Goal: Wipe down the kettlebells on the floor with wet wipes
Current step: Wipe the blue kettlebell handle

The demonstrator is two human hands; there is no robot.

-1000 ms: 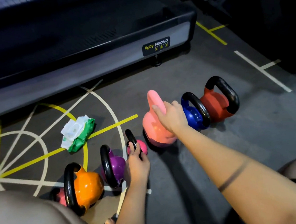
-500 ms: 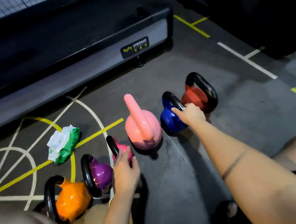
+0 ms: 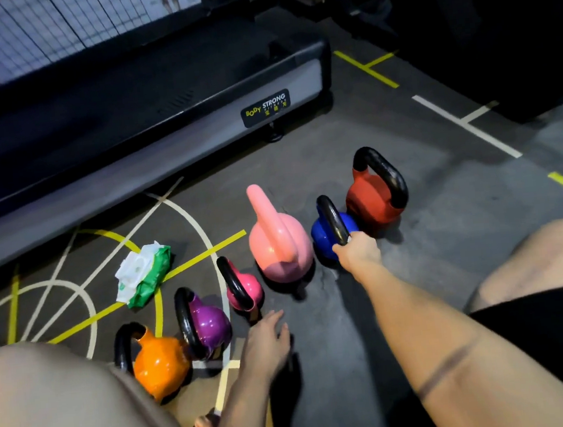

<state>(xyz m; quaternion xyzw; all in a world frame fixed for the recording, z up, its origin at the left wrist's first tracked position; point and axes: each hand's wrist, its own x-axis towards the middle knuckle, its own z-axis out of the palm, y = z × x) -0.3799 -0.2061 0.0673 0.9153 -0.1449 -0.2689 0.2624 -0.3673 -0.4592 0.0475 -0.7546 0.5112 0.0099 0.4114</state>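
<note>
on the gym floor (image 3: 445,218), the wet wipes pack (image 3: 143,276) lies left of the kettlebell row (image 3: 279,244); the right hand (image 3: 357,252) grips the handle of the blue kettlebell (image 3: 326,241), well away from the pack, while the left hand (image 3: 268,342), loose and empty, is nearer.

A gym.
A treadmill (image 3: 159,97) marked BODY STRONG fills the upper left, bright kettlebells (image 3: 279,244) sit in the middle, and painted lines (image 3: 464,123) cross the dark floor (image 3: 443,191).

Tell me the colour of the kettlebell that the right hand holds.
The kettlebell is blue, its handle black; head view.
</note>
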